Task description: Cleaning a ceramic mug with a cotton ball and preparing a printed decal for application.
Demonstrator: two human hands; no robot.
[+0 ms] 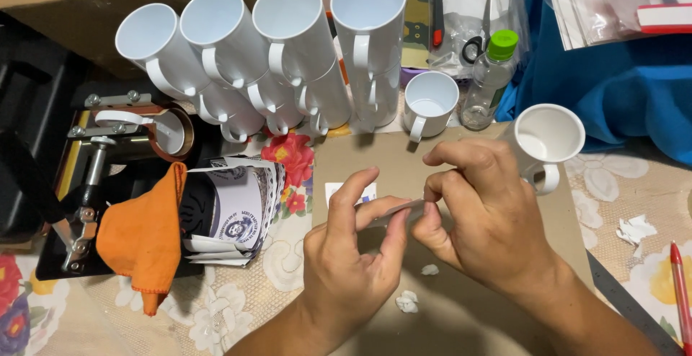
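Note:
My left hand (353, 255) and my right hand (479, 208) meet over a brown cardboard sheet (360, 156), pinching a thin pale strip (393, 212) between thumbs and fingertips. The strip looks like paper or tape; I cannot tell which. Just behind my right hand stands a white mug (546, 143). A small white printed slip (333, 192) lies on the cardboard under my left fingers. Two crumpled white scraps (408, 300) lie near my wrists.
Stacked white mugs (288, 46) line the back, with a single mug (429, 102), a clear green-capped bottle (494, 75) and scissors (476, 42). A mug press (108, 154) with an orange cloth (144, 237) and a wrapped mug (234, 212) sits left. A metal ruler (634, 309) and red pen (680, 291) lie right.

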